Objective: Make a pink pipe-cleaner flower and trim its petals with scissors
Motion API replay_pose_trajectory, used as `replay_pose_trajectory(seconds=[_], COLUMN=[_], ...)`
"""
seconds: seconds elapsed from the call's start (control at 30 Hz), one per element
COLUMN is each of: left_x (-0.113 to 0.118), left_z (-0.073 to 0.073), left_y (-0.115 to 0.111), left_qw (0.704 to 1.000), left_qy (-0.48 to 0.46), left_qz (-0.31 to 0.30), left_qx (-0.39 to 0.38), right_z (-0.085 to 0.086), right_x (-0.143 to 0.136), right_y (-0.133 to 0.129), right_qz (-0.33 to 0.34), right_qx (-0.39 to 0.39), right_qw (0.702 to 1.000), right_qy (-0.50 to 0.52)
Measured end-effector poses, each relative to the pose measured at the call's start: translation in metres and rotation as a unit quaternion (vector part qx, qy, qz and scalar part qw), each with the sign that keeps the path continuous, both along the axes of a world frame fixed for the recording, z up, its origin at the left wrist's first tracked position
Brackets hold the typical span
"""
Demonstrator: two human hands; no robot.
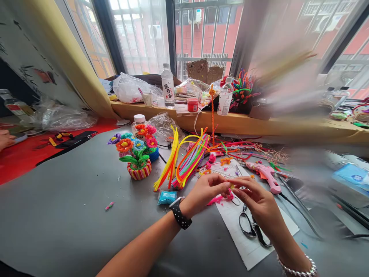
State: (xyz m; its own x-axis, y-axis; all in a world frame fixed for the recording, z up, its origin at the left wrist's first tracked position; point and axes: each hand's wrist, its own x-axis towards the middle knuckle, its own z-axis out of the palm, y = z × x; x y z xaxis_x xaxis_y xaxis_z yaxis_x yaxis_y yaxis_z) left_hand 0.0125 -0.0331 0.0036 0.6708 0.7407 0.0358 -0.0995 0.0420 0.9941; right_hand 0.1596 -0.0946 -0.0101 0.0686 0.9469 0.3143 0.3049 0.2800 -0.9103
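Note:
My left hand (209, 190), with a dotted black watch strap at the wrist, is pinched at the fingertips. Facing it, my right hand (256, 196) is closed in the same way. Between them sits a small yellow piece of pipe cleaner (232, 186), mostly covered by the fingers. Pink pipe cleaner bits (223, 198) show just below. Under my hands lies a white sheet of paper (240, 252), with black-handled scissors (245, 225) on it. A bundle of coloured pipe cleaners (191, 157) rests beyond my left hand.
A pot of pipe cleaner flowers (139, 169) stands left of the bundle. The pink glue gun (269, 179) lies to the right, its cord trailing forward. A blue packet (167, 197) is near my left wrist. Bottles (168, 88) line the sill. Another person's hand (5, 139) shows at far left.

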Motion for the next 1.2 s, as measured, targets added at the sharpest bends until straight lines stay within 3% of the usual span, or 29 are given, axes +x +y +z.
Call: replay_pose_trajectory(seconds=[0.17,0.4,0.67,0.87,1.07,1.2], left_x=[0.001,0.001,0.002,0.003,0.003,0.003], left_z=[0.000,-0.002,-0.002,-0.004,-0.005,-0.007], left_y=[-0.001,0.000,-0.002,-0.006,-0.007,-0.006], left_qw=[0.998,0.998,0.991,0.934,0.912,0.913], left_qy=[-0.021,-0.008,0.055,0.164,0.185,0.185], left_qz=[-0.022,-0.037,0.037,0.085,0.093,0.097], left_qx=[-0.057,-0.041,0.112,0.307,0.354,0.351], right_z=[-0.003,-0.001,-0.001,-0.003,-0.006,-0.009], right_x=[0.001,0.000,-0.001,-0.009,-0.010,-0.009], right_y=[-0.001,-0.002,-0.001,0.000,-0.001,-0.002], right_qz=[-0.036,-0.060,-0.074,-0.089,-0.060,-0.026], right_qx=[0.033,0.054,0.000,0.007,-0.013,-0.022], right_qw=[0.999,0.996,0.996,0.985,0.990,0.994], right_qy=[-0.016,-0.037,-0.041,-0.145,-0.129,-0.100])
